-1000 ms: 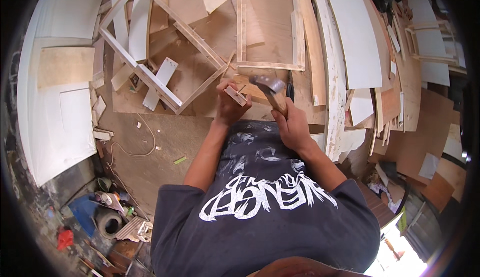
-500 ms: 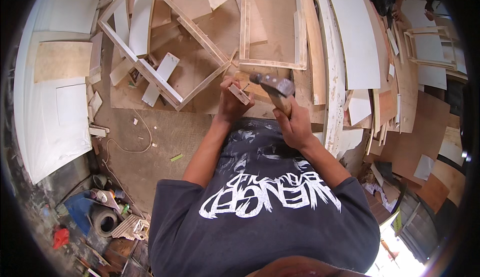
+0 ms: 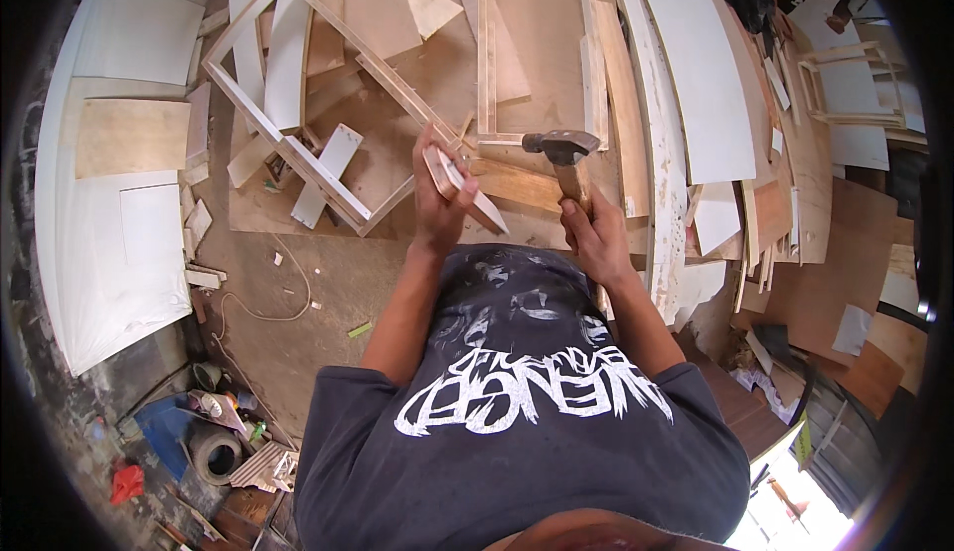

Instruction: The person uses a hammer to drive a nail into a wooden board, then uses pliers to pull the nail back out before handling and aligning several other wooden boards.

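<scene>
My left hand point(image 3: 439, 208) is closed around a short wooden piece point(image 3: 488, 212), which slants from upper left to lower right in front of my shirt. No nail can be made out on it now. My right hand point(image 3: 599, 233) grips a hammer point(image 3: 572, 178) by its wooden handle, close under the metal head. The hammer head is raised to the right of the wooden piece and apart from it. Beyond my hands, a wooden board point(image 3: 519, 183) lies on the brown work surface point(image 3: 397, 234).
A tilted rectangular wooden frame point(image 3: 383, 72) stands far left of my hands, and a second frame point(image 3: 485, 59) lies straight ahead. White panels point(image 3: 686, 74) and a long pale beam point(image 3: 668, 183) run along the right. A cord point(image 3: 260, 315) curves over the floor at left.
My left hand has moved slightly left and turned the wooden piece, so its long side shows. The nail seen earlier is out of sight. The hammer has tipped and shifted slightly right.
</scene>
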Motion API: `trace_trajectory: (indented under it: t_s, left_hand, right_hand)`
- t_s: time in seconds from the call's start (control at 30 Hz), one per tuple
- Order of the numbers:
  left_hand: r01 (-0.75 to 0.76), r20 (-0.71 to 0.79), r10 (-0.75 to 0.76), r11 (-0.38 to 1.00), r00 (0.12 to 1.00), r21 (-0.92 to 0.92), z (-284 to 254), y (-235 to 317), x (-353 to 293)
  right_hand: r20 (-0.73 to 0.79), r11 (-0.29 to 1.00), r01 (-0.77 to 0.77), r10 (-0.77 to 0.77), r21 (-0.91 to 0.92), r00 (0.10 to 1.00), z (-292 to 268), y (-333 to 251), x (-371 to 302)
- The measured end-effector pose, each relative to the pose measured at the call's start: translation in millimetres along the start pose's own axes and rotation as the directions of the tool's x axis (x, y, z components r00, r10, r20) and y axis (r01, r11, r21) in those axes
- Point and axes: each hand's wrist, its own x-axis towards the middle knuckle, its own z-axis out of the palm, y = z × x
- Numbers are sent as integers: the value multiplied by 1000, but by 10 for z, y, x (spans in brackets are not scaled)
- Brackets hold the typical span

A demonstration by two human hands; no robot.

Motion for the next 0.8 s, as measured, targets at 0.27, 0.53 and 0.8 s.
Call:
trace_trajectory:
  t_s: [0.27, 0.53, 0.8]
  left_hand:
    - [334, 104, -327, 802, 939, -496, 71, 546, 502]
    - [550, 143, -624, 528, 768, -647, 20, 93, 338]
    - [859, 285, -867, 260, 409, -441, -68, -84, -72]
  right_hand:
    - [23, 978, 176, -175, -114, 984, 268, -120, 261]
    - [168, 999, 43, -38, -23, 985, 419, -48, 429]
    - [69, 991, -65, 73, -117, 995, 372, 217, 351]
